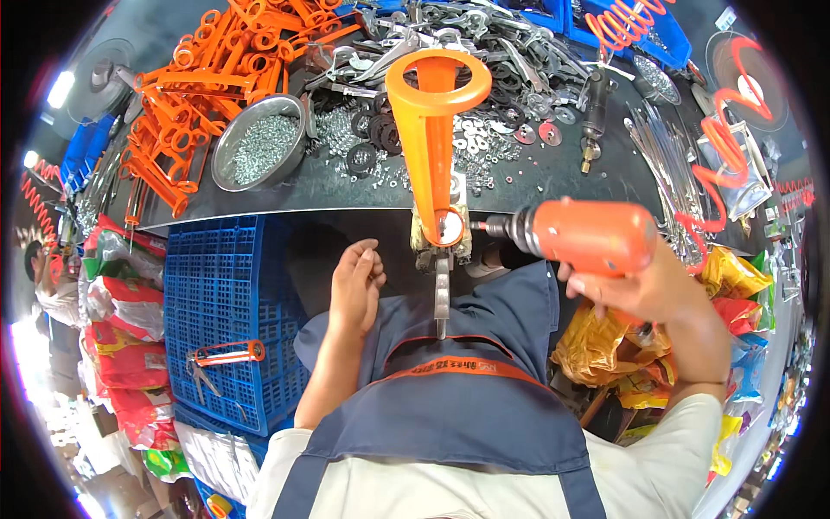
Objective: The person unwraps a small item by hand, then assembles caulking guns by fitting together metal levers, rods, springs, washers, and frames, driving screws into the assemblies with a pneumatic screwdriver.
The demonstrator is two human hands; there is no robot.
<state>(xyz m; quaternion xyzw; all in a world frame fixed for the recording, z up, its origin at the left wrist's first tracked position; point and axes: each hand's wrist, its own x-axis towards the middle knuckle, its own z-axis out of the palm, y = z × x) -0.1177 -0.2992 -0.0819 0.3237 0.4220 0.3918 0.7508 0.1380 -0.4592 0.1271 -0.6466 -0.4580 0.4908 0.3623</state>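
My right hand [609, 290] grips an orange power driver [596, 235] that lies level and points left. Its bit reaches the lower end of an orange caulking-gun frame [422, 147]. This frame stands in a bench-edge fixture [462, 246], its large open ring at the far end. A pale round disc [451, 227] shows inside its near end, and a grey metal bar [442, 290] extends toward me below it. Left of the fixture, my left hand [356, 281] is raised and apart from the frame. Its fingers are curled together, hiding anything they may hold.
Orange frames [216, 78] are heaped at the back left beside a metal bowl of small parts [259, 143]. Grey metal levers [510, 52] are piled behind. An air tool [594, 112] and red coiled hose [722, 147] are right; a blue crate [212, 303] stands left.
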